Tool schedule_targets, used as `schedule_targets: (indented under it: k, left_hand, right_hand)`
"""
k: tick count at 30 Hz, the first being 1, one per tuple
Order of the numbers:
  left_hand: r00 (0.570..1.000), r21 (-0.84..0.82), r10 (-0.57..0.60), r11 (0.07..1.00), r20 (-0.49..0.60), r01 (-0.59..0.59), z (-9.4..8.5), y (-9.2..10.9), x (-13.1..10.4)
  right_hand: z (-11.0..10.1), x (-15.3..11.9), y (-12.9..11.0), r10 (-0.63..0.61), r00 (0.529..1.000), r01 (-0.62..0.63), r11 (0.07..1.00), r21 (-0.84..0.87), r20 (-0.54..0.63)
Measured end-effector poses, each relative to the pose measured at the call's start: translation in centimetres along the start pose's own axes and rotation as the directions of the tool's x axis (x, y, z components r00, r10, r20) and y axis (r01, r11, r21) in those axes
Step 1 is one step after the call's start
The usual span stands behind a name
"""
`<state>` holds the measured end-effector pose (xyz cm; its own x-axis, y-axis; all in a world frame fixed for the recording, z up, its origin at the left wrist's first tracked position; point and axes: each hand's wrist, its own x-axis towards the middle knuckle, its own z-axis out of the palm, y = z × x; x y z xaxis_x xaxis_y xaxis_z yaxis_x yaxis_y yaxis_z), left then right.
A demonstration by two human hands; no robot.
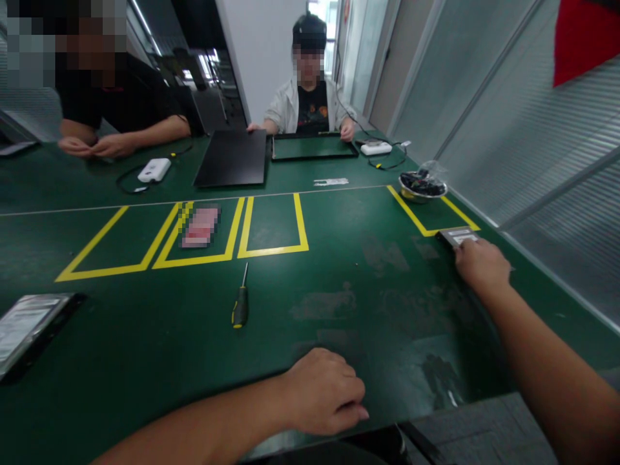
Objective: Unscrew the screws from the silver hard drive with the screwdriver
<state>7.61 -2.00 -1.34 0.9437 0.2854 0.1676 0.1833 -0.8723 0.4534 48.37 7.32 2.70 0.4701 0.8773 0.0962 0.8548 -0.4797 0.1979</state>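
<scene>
My right hand (483, 265) reaches far out to the right and grips a flat, dark-edged hard drive (460, 236) with a white label, at the near edge of a yellow-taped area. Loosely curled, my left hand (325, 392) rests on the green table (339, 271) close to its front edge; nothing shows in its fingers. Beyond it lies a screwdriver (239, 307) with a black and yellow handle, its tip pointing away from me. At the far left is a flat silver panel (31, 326) with a black edge, partly cut off by the picture.
Yellow tape frames (274, 250) mark the table, one holding a blurred pink object (200, 227). A metal bowl (422, 190) of dark parts sits at the right. Opposite, one person holds a black panel (231, 158) and a frame (314, 155); another person leans at the left.
</scene>
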Motion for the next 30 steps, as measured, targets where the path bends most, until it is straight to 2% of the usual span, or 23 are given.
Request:
schedule_targets:
  k: [5, 11, 13, 19, 26, 30]
  left_hand:
    - [1.000, 0.009, 0.005, 1.000, 0.003, -0.005, 0.1, 0.0, 0.0]
    - [1.000, 0.012, 0.007, 1.000, 0.015, -0.007, 0.0, -0.1, -0.1]
    - [1.000, 0.011, 0.007, 1.000, 0.021, -0.007, -0.1, -0.1, -0.1]
    - [1.000, 0.019, 0.010, 1.000, 0.006, -0.010, -0.1, -0.1, -0.1]
    - [1.000, 0.020, 0.021, 1.000, -0.004, -0.021, 0.2, -0.3, -0.2]
    - [1.000, 0.017, 0.023, 1.000, 0.011, -0.023, 0.2, -0.3, -0.1]
  right_hand:
    - [0.3, 1.3, 0.6, 0.063, 0.995, -0.064, 0.998, 0.001, 0.082]
    - [0.6, 3.4, 2.6, -0.102, 0.978, 0.099, 0.995, 0.026, 0.180]
    - [0.8, 3.5, 3.0, -0.130, 0.975, 0.128, 0.992, 0.020, 0.180]
    - [1.5, 3.7, 3.3, -0.111, 0.981, 0.117, 0.993, -0.029, 0.160]
    - [2.1, 6.2, 5.0, -0.222, 0.956, 0.222, 0.975, 0.026, 0.193]
    - [2.4, 6.7, 5.5, -0.271, 0.956, 0.268, 0.963, 0.042, 0.112]
